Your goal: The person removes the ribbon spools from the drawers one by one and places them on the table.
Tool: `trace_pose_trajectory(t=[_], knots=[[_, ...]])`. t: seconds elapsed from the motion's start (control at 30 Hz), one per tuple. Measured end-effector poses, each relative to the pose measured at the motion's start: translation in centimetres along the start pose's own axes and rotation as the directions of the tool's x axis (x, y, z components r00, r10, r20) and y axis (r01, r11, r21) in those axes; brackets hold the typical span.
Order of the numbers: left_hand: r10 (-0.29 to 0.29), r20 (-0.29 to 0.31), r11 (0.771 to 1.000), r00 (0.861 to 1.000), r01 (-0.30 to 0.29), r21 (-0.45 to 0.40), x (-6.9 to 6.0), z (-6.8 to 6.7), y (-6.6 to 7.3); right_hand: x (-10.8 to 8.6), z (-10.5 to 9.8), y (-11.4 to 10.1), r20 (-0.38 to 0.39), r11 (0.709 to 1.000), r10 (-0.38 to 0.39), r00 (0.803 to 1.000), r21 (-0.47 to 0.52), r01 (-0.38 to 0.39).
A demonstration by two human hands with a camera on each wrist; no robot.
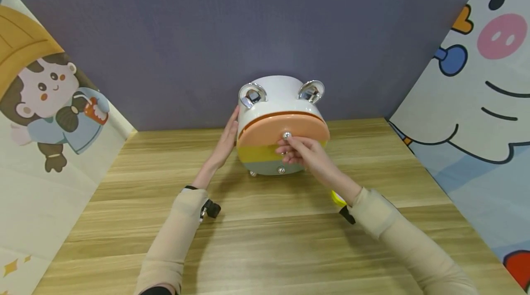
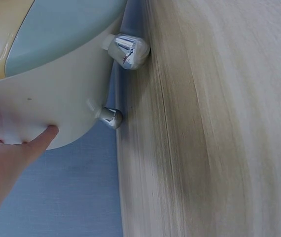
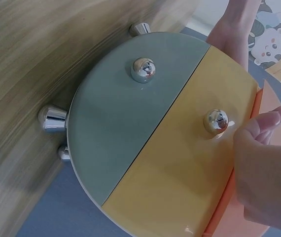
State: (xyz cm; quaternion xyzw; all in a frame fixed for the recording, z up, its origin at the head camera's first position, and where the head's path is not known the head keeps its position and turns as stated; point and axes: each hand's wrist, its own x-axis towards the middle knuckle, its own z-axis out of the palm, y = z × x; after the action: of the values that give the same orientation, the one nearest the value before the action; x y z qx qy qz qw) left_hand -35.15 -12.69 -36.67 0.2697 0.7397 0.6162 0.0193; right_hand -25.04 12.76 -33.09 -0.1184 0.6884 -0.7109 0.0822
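A small round-fronted drawer cabinet (image 1: 278, 88) with two shiny ear shapes stands on the table by the back wall. Its orange top drawer (image 1: 265, 130) sticks out slightly from the white body. My right hand (image 1: 308, 154) pinches the silver knob (image 1: 286, 135) of that drawer between thumb and forefinger; in the right wrist view the hand hides this knob. Below are a yellow drawer (image 3: 180, 148) and a grey-green drawer (image 3: 116, 113), both flush, with silver knobs. My left hand (image 1: 225, 144) rests with straight fingers against the cabinet's left side (image 2: 56, 103).
The cabinet stands on short silver feet (image 2: 129, 51) on a wood-grain table (image 1: 265, 240). A dark wall (image 1: 265, 23) rises close behind it. Cartoon-printed panels flank the table. A yellow-rimmed thing (image 1: 337, 199) is partly hidden by the right forearm.
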Motion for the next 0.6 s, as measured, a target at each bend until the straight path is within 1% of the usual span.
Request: trace_pose_trajectory(t=[0.27, 0.43, 0.6], knots=[[-0.005, 0.001, 1.0, 1.0, 0.005, 0.006, 0.0, 0.0, 0.0, 0.8, -0.1, 0.1, -0.022, 1.0, 0.018, 1.0, 0.0, -0.018], [-0.017, 0.008, 1.0, 1.0, 0.017, -0.008, -0.1, 0.0, 0.0, 1.2, -0.1, 0.1, -0.018, 1.0, 0.014, 1.0, -0.003, -0.014], [-0.016, 0.008, 1.0, 1.0, 0.016, -0.017, 0.0, 0.0, -0.1, 1.4, -0.2, 0.1, 0.001, 1.0, 0.002, 1.0, 0.004, -0.002]])
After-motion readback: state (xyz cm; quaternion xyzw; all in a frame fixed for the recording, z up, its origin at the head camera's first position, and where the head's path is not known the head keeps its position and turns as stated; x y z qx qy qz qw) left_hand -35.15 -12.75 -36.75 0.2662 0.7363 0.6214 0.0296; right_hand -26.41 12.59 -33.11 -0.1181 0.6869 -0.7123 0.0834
